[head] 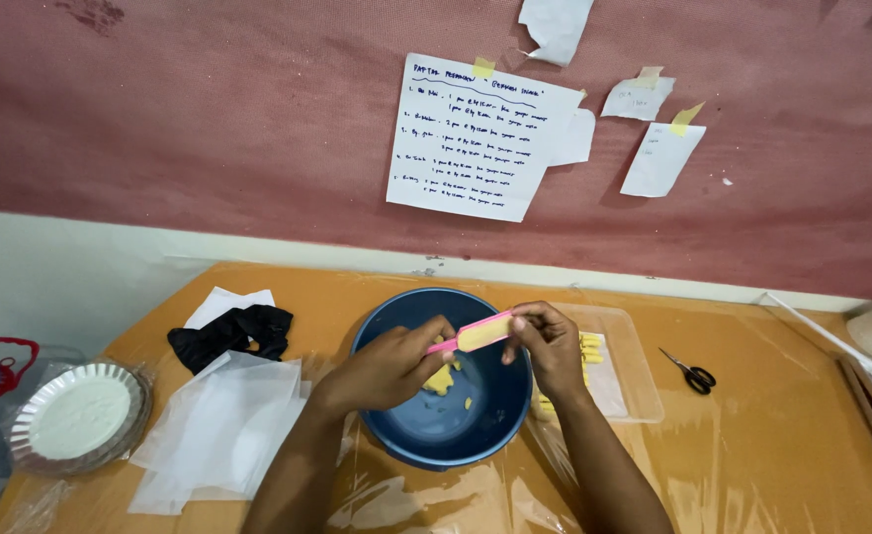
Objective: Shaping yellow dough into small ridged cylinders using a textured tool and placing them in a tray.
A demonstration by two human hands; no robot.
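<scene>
My left hand (389, 364) and my right hand (547, 344) together hold a thin pink and yellow strip (476, 334) by its two ends, just above a dark blue bowl (387, 326). Small yellow pieces (442, 382) lie on the bottom of the bowl under the strip. To the right of the bowl a clear plastic tray (636, 368) holds more yellow pieces (590, 346) on white paper, partly hidden behind my right hand.
Black scissors (691, 374) lie right of the tray. White paper sheets (220, 425) and a black cloth (232, 332) lie at left, beside a fluted foil dish of white powder (78, 413). Handwritten paper notes (479, 136) are taped to the reddish wall. A clear film covers the orange table (772, 445).
</scene>
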